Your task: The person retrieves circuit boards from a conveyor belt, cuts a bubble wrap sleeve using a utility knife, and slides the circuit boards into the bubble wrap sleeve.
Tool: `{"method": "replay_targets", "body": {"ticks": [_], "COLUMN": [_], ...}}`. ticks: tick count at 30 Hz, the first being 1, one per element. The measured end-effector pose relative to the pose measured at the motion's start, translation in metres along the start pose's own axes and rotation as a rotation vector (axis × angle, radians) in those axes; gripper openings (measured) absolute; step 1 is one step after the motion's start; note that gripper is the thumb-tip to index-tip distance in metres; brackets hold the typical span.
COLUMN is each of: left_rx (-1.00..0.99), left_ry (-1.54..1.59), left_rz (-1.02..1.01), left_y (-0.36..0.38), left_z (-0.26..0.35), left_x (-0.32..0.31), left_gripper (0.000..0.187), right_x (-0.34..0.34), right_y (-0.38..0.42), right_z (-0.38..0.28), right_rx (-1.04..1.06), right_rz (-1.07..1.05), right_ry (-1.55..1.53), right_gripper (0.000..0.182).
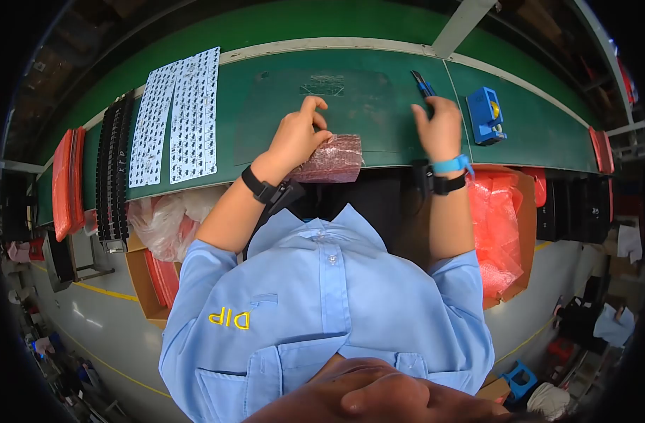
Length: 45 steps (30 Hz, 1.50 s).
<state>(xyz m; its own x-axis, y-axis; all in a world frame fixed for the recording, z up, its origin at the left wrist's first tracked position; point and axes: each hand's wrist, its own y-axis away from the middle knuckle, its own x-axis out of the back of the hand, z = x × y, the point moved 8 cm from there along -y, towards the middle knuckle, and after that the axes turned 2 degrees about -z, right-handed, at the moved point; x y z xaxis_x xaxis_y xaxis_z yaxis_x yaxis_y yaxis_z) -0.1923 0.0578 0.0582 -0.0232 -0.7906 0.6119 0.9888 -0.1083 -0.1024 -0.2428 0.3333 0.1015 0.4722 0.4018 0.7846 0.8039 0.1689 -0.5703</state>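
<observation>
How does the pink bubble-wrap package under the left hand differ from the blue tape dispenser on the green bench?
The pink bubble-wrap package is soft, translucent and lies flat at the near edge of the bench, while the blue tape dispenser is rigid, opaque and stands farther back. The left hand rests on the package; the dispenser is untouched, beside the right hand. Both sit on the green bench.

Bright, even overhead light falls on the green workbench [379, 106], leaving only soft shadows. Fisheye distortion bends the bench edge; black vignette rings the corners. The nearest shirt area blurs slightly.
</observation>
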Motion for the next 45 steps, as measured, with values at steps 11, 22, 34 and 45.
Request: {"method": "replay_targets", "body": {"ticks": [11,22,34,45], "left_rx": [-0.277,-0.268,-0.242,-0.256], "left_ry": [-0.188,-0.142,-0.169,-0.205], "left_rz": [0.108,0.054,0.073,0.106], "left_y": [0.012,0.018,0.019,0.021], "left_z": [0.004,0.001,-0.004,-0.002], "left_x": [0.0,0.004,0.005,0.008], "left_gripper": [0.024,0.042,0.043,0.042], "right_x": [-0.035,-0.005,-0.032,-0.027], "right_y": [-0.025,0.011,0.014,0.026], "right_z": [0.05,-0.11,-0.125,-0.097], "right_rx": [-0.228,0.519,0.586,0.533], "right_rz": [-0.569,-0.685,-0.791,-0.78], "right_ry": [-0.373,-0.146,0.031,0.014], "right_gripper": [0.042,0.024,0.023,0.023]}}
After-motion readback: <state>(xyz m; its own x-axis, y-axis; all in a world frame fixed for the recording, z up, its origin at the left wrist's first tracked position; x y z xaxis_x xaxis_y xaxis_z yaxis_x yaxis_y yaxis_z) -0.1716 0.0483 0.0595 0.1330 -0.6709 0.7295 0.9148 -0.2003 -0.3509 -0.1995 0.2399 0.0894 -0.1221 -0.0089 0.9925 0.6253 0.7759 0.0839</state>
